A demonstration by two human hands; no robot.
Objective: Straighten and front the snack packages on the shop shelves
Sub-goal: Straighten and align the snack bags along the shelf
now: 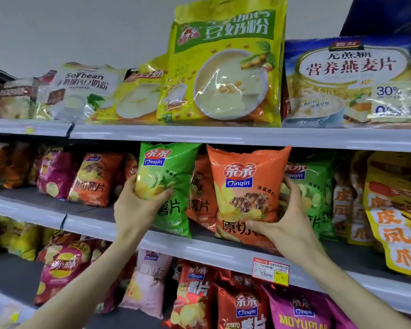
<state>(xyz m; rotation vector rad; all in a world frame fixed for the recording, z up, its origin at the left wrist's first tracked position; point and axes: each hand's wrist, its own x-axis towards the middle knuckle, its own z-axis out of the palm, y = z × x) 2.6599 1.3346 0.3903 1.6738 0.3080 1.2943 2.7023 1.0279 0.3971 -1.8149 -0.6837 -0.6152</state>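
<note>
On the middle shelf (199, 251) my left hand (135, 207) grips the left edge of a green Qinqin crisp bag (170, 167), which stands tilted with its foot at the shelf's front lip. My right hand (286, 219) holds the lower right corner of an orange Qinqin crisp bag (244, 186), thumb across its front and fingers behind its right side. This orange bag stands upright at the front. Another orange bag (201, 198) sits between and behind the two, and a second green bag (316, 186) stands behind my right hand.
The top shelf (223, 135) carries large soy-milk powder (223, 67) and oat bags (356, 84). Purple and orange crisp bags (76, 179) sit set back at the left of the middle shelf. Yellow chicken-feet packs (394, 217) stand at the right. The bottom shelf holds several more crisp bags (244, 307).
</note>
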